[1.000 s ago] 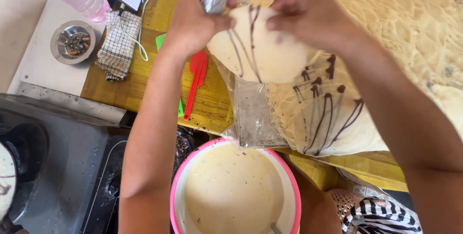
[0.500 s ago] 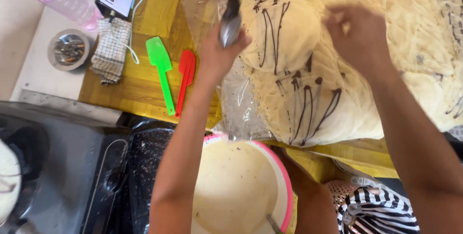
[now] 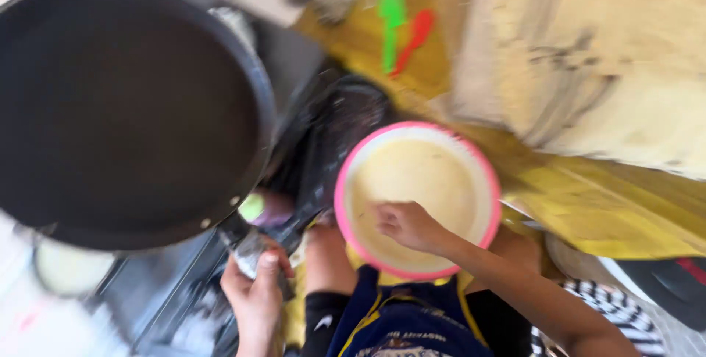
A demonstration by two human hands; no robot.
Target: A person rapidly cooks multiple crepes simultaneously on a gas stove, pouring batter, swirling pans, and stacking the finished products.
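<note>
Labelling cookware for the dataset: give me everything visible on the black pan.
The pan is round, shallow, dark and matte, apparently non-stick metal, empty, with two pale rivets near its handle. It is tilted, inside facing the camera, above the stove at the frame's left. The left hand grips the handle from below. Motion blur hides finer detail.

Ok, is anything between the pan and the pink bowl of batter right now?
Nothing visible blocks it. The left hand holds the black pan by its handle, raised left of the pink bowl. The right hand is already over the batter. Only the dark stove top lies between them, lower down.
</note>
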